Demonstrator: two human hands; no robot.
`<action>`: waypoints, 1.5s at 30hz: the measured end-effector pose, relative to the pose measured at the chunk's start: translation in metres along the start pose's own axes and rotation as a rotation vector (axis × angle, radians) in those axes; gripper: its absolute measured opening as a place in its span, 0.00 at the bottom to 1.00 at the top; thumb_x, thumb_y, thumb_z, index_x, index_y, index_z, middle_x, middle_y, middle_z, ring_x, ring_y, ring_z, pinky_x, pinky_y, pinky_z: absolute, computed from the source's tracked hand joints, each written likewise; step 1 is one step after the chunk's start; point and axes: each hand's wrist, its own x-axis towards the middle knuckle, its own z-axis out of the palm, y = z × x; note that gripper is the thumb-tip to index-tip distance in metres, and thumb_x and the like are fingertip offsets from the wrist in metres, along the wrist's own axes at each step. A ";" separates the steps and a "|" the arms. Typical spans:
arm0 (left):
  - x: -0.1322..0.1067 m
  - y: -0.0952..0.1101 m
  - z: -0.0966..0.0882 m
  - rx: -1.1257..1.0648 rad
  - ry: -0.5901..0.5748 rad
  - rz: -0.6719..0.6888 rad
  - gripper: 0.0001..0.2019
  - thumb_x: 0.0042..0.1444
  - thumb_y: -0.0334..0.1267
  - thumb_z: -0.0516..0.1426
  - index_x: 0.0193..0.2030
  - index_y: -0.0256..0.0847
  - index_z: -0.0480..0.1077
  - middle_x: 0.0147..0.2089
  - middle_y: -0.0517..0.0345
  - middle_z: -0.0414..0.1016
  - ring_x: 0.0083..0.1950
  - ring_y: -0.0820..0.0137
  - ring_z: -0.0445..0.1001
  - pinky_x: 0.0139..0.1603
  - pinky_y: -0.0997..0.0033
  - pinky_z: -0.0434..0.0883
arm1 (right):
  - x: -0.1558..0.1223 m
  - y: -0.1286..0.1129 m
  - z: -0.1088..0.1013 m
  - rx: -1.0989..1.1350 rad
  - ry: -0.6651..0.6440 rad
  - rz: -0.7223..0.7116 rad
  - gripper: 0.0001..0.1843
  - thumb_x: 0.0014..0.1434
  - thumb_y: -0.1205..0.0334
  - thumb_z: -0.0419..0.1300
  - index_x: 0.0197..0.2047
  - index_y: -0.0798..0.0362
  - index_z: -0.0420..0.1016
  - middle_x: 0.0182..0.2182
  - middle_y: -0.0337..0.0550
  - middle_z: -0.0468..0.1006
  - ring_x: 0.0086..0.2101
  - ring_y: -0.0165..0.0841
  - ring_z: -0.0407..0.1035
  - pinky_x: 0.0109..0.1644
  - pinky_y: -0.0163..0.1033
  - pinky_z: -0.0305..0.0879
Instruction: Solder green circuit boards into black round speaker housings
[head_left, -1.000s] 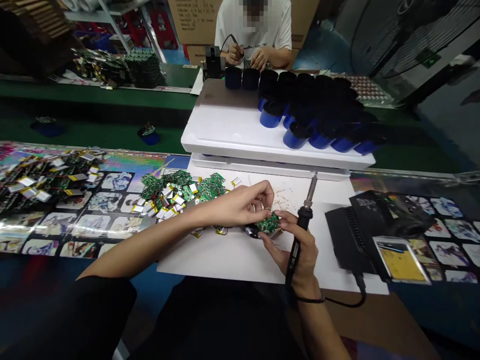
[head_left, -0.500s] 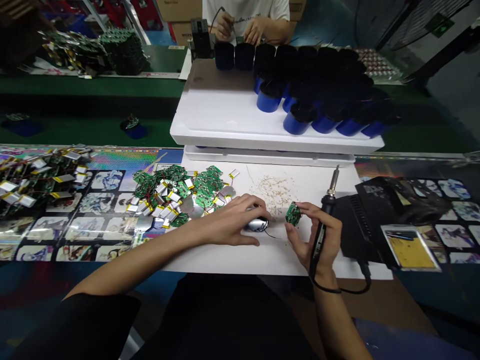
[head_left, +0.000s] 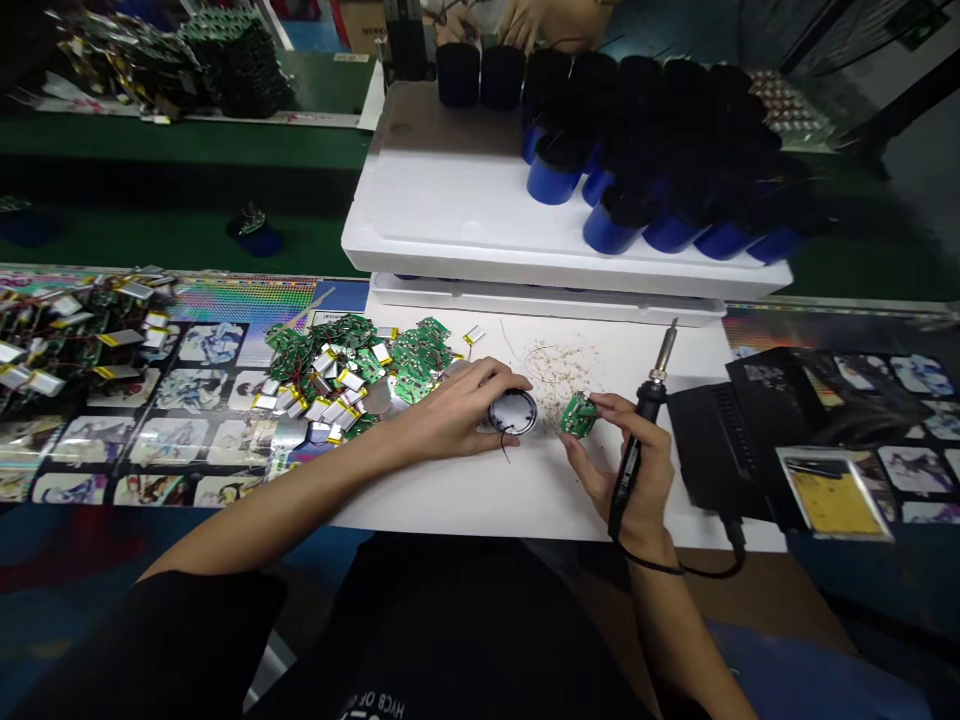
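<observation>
My left hand [head_left: 446, 415] curls around the left side of a small round speaker [head_left: 514, 412], with its fingers and thumb on the rim. A thin black wire hangs from the speaker. My right hand [head_left: 637, 465] pinches a small green circuit board [head_left: 579, 414] between its fingertips. That same hand holds a black soldering iron [head_left: 632, 450] with its tip pointing up and away. The board and speaker are apart, with a gap of white sheet [head_left: 540, 495] between them.
Green boards with flat foil-wrapped batteries [head_left: 352, 375] lie heaped left of my hands. Wire clippings [head_left: 561, 370] are scattered on the sheet. A black soldering station [head_left: 712, 450] sits right. Beyond, blue-and-black cylinders [head_left: 622, 210] stand on a white foam block [head_left: 450, 210]. A co-worker's hands [head_left: 480, 25] show at the far edge.
My left hand has moved off the board and onto the speaker, which now lies face up. The green board has passed to my right fingertips. The view has tilted lower.
</observation>
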 end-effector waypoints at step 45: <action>0.002 0.000 0.004 -0.380 0.266 -0.006 0.06 0.66 0.38 0.67 0.39 0.40 0.83 0.37 0.56 0.81 0.38 0.72 0.75 0.37 0.74 0.68 | 0.024 -0.045 0.046 0.133 0.008 0.129 0.14 0.65 0.68 0.70 0.50 0.44 0.76 0.41 0.36 0.84 0.40 0.35 0.82 0.51 0.48 0.79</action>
